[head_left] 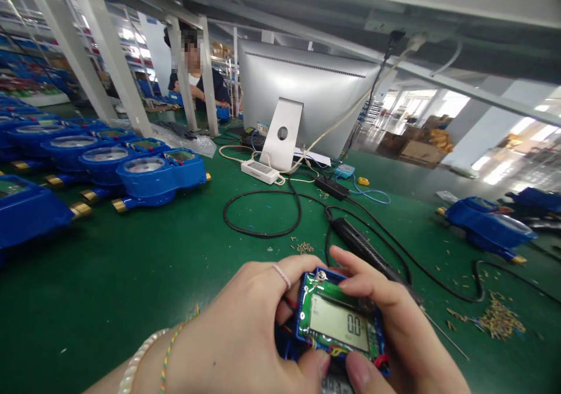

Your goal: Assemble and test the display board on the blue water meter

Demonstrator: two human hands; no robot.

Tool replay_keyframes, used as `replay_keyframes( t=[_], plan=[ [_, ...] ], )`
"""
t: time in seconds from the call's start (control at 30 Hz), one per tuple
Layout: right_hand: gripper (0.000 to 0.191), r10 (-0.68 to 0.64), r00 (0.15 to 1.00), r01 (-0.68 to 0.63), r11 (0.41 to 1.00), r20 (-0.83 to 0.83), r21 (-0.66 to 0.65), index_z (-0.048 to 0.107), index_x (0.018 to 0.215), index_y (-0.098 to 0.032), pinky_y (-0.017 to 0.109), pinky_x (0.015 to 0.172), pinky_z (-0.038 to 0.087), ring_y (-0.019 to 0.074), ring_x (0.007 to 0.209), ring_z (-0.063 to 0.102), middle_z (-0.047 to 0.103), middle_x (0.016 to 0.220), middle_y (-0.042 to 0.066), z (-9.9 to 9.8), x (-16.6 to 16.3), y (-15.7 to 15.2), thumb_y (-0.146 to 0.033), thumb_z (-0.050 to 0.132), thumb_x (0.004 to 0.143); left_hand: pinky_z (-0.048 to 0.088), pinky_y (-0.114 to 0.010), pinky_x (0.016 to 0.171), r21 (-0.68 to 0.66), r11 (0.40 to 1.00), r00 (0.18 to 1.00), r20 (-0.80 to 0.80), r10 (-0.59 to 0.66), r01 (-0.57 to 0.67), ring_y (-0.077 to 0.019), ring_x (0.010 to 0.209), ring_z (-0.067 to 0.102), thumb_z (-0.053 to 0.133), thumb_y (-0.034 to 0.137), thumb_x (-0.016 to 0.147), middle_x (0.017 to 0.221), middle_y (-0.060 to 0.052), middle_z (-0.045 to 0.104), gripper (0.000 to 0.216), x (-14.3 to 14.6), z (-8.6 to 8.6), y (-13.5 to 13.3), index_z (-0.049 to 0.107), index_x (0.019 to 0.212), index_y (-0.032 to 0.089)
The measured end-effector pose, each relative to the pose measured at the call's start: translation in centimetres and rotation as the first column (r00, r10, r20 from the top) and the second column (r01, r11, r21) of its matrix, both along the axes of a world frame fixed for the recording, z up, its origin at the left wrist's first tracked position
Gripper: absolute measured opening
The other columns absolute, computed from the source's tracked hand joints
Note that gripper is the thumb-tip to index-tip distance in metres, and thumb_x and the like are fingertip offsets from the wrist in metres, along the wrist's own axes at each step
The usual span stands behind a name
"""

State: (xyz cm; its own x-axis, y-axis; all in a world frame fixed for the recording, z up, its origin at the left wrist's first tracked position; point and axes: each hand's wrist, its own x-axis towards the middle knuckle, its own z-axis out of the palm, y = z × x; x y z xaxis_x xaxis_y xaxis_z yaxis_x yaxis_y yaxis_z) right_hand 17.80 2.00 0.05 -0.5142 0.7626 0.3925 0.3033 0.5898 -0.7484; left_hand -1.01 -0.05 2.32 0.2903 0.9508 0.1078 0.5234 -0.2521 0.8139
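Observation:
Both my hands are closed around a blue water meter module [342,318] with a green circuit board and a lit display reading 0.0. My left hand [245,329] grips its left side, thumb at the lower edge. On the opposite side, my right hand [407,329] holds it, with the thumb low and the fingers over the top edge. Coloured wires run along the board's lower edge. Just beyond my right hand lies a black-handled electric screwdriver [363,245] with a long thin bit. What is under the module is mostly hidden.
Several blue water meters [158,175] with brass ends stand in rows at left; another meter [486,224] sits at right. Loose screws [499,318] lie in a pile. A black cable [263,233] loops before the monitor [302,90]. Behind it, a person [197,78] works.

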Motion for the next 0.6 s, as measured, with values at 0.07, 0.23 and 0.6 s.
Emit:
replay_keyframes(
  t=[0.07, 0.23, 0.6],
  plan=[
    [0.041, -0.013, 0.999, 0.014, 1.000, 0.041, -0.027, 0.045, 0.115, -0.036, 0.022, 0.096, 0.046, 0.0164, 0.123, 0.052, 0.046, 0.140, -0.002, 0.1, 0.2, 0.1, -0.018, 0.056, 0.079, 0.046, -0.019, 0.047, 0.067, 0.998, 0.999, -0.048, 0.023, -0.020, -0.0130, 0.057, 0.057, 0.063, 0.020, 0.064, 0.072, 0.003, 0.063, 0.043, 0.1, -0.4, -0.2, 0.055, 0.106, 0.020],
    [0.049, 0.032, 0.998, -0.033, 0.999, 0.061, 0.015, 0.045, 0.112, -0.035, 0.018, 0.102, 0.040, 0.0105, 0.121, 0.049, 0.048, 0.132, -0.006, 0.4, 0.3, 0.2, -0.007, 0.052, 0.072, 0.053, -0.019, 0.055, 0.321, 0.943, 0.978, -0.150, 0.145, -0.091, -0.0118, 0.061, 0.060, 0.064, 0.020, 0.063, 0.085, 0.005, 0.064, 0.070, 0.3, -2.3, -0.8, 0.035, 0.126, 0.030],
    [0.048, 0.043, 0.998, -0.045, 0.998, 0.042, 0.048, 0.052, 0.103, -0.031, 0.007, 0.093, 0.041, 0.0059, 0.117, 0.049, 0.044, 0.125, -0.005, 0.6, -0.2, 0.0, 0.000, 0.047, 0.067, 0.050, -0.021, 0.051, 0.399, 0.915, 0.972, -0.190, 0.137, -0.051, -0.0150, 0.060, 0.062, 0.064, 0.023, 0.065, 0.076, 0.005, 0.064, 0.060, 0.3, -2.6, -0.9, 0.038, 0.119, 0.028]
  ],
)
